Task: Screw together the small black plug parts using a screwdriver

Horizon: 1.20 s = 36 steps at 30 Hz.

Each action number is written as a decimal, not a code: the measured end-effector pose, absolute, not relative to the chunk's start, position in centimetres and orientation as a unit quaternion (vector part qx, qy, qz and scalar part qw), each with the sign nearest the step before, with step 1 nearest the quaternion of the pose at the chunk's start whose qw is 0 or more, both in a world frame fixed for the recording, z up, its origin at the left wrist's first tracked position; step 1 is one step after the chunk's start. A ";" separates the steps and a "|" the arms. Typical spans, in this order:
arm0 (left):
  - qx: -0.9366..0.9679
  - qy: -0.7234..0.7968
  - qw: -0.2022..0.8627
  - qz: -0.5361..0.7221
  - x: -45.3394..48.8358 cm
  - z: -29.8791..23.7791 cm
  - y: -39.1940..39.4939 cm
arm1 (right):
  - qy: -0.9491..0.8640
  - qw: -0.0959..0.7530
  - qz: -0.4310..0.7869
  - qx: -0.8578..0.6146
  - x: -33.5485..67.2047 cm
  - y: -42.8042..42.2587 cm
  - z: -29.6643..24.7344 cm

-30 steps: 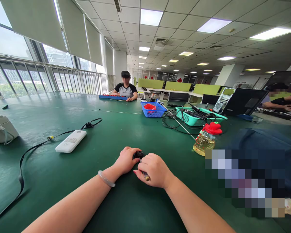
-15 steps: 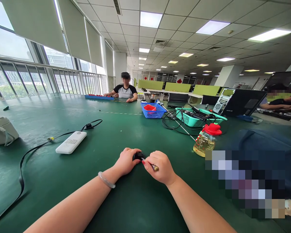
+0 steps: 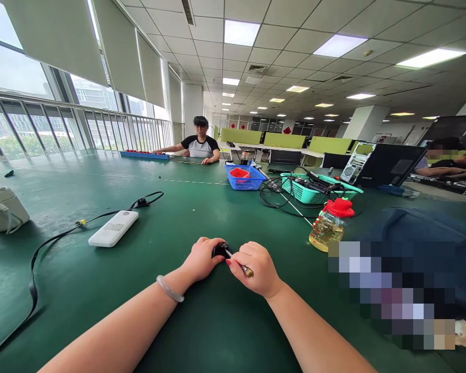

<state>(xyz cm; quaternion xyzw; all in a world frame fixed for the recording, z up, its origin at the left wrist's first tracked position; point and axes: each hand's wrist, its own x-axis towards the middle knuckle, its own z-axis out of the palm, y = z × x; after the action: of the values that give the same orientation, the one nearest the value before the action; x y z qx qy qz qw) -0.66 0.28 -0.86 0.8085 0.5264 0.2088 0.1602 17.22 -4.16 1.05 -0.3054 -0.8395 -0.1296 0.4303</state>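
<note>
My left hand [image 3: 205, 260] is closed around a small black object [image 3: 220, 250] on the green table. Thumb and fingers grip its left side, and part of it is hidden; fine detail shows along its top edge, but its kind is unclear. My right hand [image 3: 254, 267] is wrapped round a slim pen-like tool [image 3: 248, 271] with a brass-coloured end. The tool's pale, narrow tip points left and touches or nearly touches the black object. Both hands are close together at the middle of the view.
Left lie a white power bank [image 3: 114, 228] and a black cable [image 3: 34, 290]. A red-lidded bottle [image 3: 328, 228] stands right, before a teal basket [image 3: 306, 192] of cables and a blue basket [image 3: 245, 183]. Across the table, a person [image 3: 200, 146] reaches toward a long blue tray [image 3: 145, 155].
The black object in my left hand has tilted slightly, showing more of its top. Across the table, the blue tray has slid left with the person's arm stretched after it.
</note>
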 end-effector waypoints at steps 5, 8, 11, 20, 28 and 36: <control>0.809 0.528 0.159 0.204 -0.7 -0.9 0.2 | -0.829 0.444 -0.134 -0.312 17.4 -4.0 0.9; 0.813 0.523 0.156 0.204 -0.8 -1.0 0.3 | -0.822 0.452 -0.132 -0.320 17.5 -3.9 0.8; 0.817 0.517 0.151 0.205 -0.8 -1.3 0.5 | -0.813 0.464 -0.121 -0.331 17.6 -3.6 0.7; 0.830 0.497 0.149 0.205 -1.0 -1.3 0.5 | -0.734 0.506 0.031 -0.451 18.0 -2.7 0.3; 0.827 0.502 0.154 0.201 -1.0 -1.3 0.6 | -0.612 0.556 0.211 -0.521 18.9 -1.1 -0.7; 0.816 0.513 0.171 0.205 -0.9 -1.2 0.4 | -0.545 0.602 0.269 -0.518 19.4 -0.9 -1.0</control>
<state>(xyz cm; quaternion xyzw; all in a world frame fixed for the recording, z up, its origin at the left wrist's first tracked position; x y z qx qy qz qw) -0.88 0.36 -1.16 0.8158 0.5130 0.2046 0.1715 19.41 -0.93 -0.97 -0.5180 -0.5452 0.2692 0.6016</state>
